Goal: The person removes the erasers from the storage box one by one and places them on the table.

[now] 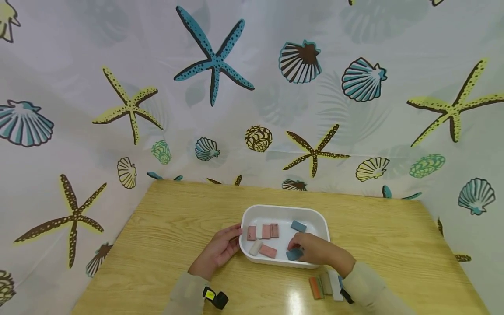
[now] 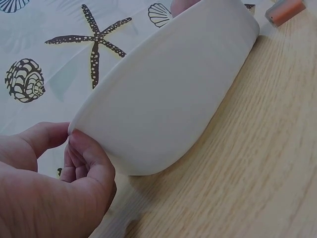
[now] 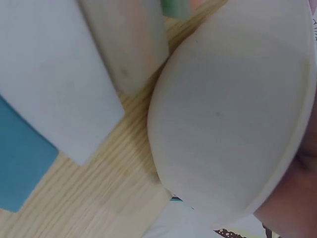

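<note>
A white plastic tub [image 1: 283,261] with rounded corners stands on the table, several small erasers lying in it. My left hand [image 1: 222,250] pinches the rim at its left end between thumb and fingers, which the left wrist view shows close up around the tub's wall [image 2: 163,89]. Inside the right part of the tub, my right hand [image 1: 315,248] has its fingertips curled on a blue eraser [image 1: 293,254]. Another blue eraser [image 1: 299,225] lies behind it. On the left side are pink erasers [image 1: 268,251] and whitish ones [image 1: 255,247]. In the right wrist view the tub's wall hides most of that hand.
In front of the tub's right corner lies a row of erasers: an orange and green one [image 1: 316,287], a greyish one [image 1: 326,283], a white one [image 1: 335,285] and a blue one [image 3: 22,158], partly under the right forearm. A shell-patterned cloth [image 1: 236,131] surrounds the wooden table [image 1: 189,205].
</note>
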Available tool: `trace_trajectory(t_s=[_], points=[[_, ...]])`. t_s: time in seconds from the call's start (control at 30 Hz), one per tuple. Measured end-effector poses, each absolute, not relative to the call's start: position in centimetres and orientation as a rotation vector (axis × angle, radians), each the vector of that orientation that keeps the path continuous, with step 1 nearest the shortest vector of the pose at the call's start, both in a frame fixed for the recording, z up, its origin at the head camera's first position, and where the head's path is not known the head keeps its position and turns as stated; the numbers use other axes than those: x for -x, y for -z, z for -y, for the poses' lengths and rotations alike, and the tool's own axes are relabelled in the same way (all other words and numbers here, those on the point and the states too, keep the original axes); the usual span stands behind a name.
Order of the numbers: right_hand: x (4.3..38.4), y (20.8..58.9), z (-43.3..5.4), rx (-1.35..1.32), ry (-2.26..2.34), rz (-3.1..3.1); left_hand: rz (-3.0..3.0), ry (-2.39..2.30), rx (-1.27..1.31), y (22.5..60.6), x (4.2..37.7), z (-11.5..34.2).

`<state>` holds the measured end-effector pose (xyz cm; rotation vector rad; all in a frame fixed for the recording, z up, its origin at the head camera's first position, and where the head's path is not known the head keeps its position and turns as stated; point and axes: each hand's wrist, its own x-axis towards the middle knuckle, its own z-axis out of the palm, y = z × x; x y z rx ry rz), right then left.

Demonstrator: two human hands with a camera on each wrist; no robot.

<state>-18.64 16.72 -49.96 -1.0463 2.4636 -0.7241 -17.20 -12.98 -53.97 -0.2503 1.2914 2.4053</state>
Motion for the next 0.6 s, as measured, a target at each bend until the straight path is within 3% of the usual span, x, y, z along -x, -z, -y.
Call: trace_trajectory(t_s=[0.6], points=[[19.0, 51.3, -16.1, 1.080, 0.762, -2.513, -1.255, -2.441, 0.130, 53.8, 16.7, 13.1]])
